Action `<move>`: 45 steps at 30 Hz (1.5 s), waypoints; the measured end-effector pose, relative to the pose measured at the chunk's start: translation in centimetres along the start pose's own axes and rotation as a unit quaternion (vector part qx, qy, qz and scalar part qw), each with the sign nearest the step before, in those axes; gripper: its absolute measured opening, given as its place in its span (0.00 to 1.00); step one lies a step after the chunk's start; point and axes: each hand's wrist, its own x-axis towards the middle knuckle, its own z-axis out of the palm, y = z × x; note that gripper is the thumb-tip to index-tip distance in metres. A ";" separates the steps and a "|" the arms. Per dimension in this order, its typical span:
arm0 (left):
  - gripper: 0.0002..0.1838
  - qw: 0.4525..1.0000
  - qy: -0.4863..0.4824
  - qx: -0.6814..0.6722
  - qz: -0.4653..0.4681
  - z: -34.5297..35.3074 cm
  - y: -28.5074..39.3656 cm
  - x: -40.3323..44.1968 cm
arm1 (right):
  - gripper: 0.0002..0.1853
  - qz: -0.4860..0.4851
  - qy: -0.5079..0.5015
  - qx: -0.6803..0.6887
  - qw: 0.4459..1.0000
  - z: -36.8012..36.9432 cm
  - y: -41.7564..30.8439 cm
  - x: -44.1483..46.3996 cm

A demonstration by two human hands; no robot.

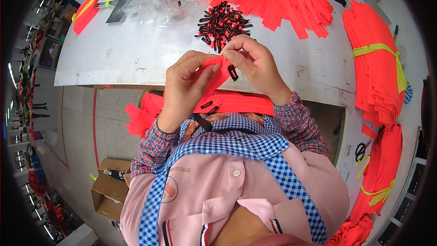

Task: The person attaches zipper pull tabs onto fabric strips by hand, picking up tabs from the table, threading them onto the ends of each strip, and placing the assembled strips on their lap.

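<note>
"Head view was all I had on my feed. Where was the red strip [219, 78] relative to the grip?"

"Right inside it. It hung between the left hand [184, 81] and the right hand [257, 66], in the air by the near edge of the tabletop [136, 59]. Its upper end met the fingers, and the rest slanted down over the lap."

"How far apart did I have those fingers?"

"Hardly at all. I saw the left thumb pressed to the curled fingers, pinching the strip. On the right, thumb and forefinger came together at the strip's tip."

"And the black loop [233, 73]?"

"It dangled just under the right thumb, beside the strip. From my end I couldn't tell whether it was fastened to the strip or held by hidden fingers."

"What lay around the work?"

"Just beyond the right hand, I had a heap of small black and red pieces [223, 23] on the tabletop. Farther back were a clear plastic bag [152, 2] and a fan of red strips [277, 0]. Another red layer [255, 104] lay across the lap beneath the hands, with black pieces [209, 106] on it. Over on the right, a yellow-green band [374, 48] circled a thick red bundle [375, 82]."
</note>
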 end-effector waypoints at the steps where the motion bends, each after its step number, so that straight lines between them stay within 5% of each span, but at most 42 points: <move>1: 0.08 1.000 -0.006 -0.014 -0.007 0.0 -0.1 0.0 | 0.11 0.005 -0.004 -0.003 1.000 0.0 -0.1 0.0; 9: 0.07 0.970 -0.002 -0.208 -0.128 -0.4 -0.3 0.1 | 0.11 0.077 0.012 0.127 0.989 1.0 -0.2 -0.5; 11: 0.07 0.948 -0.005 -0.276 -0.157 -0.8 -0.9 0.1 | 0.11 0.095 -0.026 0.087 0.991 0.5 0.6 -0.8; 16: 0.14 0.860 -0.004 -0.474 -0.190 -1.2 -1.9 0.4 | 0.10 0.083 0.006 0.283 0.956 2.0 1.6 -1.0; 22: 0.21 0.870 -0.094 -0.455 -0.164 -1.7 -0.8 0.5 | 0.08 0.117 -0.036 0.302 0.945 1.8 0.9 -0.7; 31: 0.18 0.833 -0.160 -0.490 -0.200 -1.9 -1.7 0.7 | 0.06 0.162 -0.068 0.343 0.923 1.6 1.9 -0.9; 38: 0.18 0.883 -0.152 -0.396 -0.202 -2.0 -1.8 0.8 | 0.06 0.176 -0.024 0.340 0.923 2.3 1.6 -1.2; 41: 0.18 0.935 -0.133 -0.283 -0.169 -2.2 -0.9 0.8 | 0.07 0.038 0.017 0.144 0.989 2.3 1.5 -1.2; 45: 0.16 0.968 -0.112 -0.169 -0.147 -2.4 -0.4 0.3 | 0.07 0.000 0.007 0.140 0.990 2.3 1.0 -1.2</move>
